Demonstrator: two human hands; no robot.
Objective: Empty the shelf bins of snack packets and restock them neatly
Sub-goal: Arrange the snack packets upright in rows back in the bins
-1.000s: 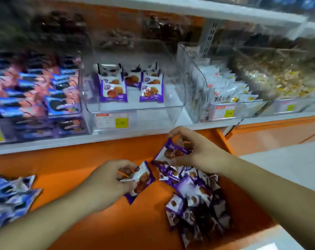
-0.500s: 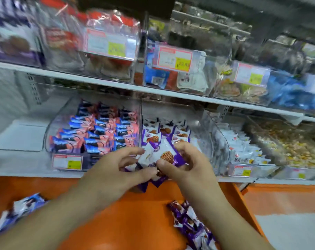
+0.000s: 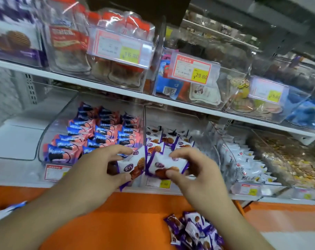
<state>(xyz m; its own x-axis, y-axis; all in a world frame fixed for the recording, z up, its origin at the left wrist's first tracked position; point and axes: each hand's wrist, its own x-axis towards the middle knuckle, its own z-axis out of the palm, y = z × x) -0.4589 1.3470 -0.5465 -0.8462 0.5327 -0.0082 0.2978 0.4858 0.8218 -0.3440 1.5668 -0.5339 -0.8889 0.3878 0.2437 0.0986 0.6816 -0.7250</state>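
The left hand [image 3: 99,170] pinches a purple-and-white packet [image 3: 133,165] between curled fingers and thumb, just in front of the clear middle bin [image 3: 171,184]. The right hand [image 3: 198,174] pinches a second packet [image 3: 164,165] the same way, beside the first, the two nearly touching. Inside the bin, behind the hands, stand rows of like packets [image 3: 164,141]. Below the bin, on the orange ledge [image 3: 117,222], lies a loose pile [image 3: 192,230] of the same packets. Left of the bin, another bin holds blue-and-pink packets [image 3: 91,138].
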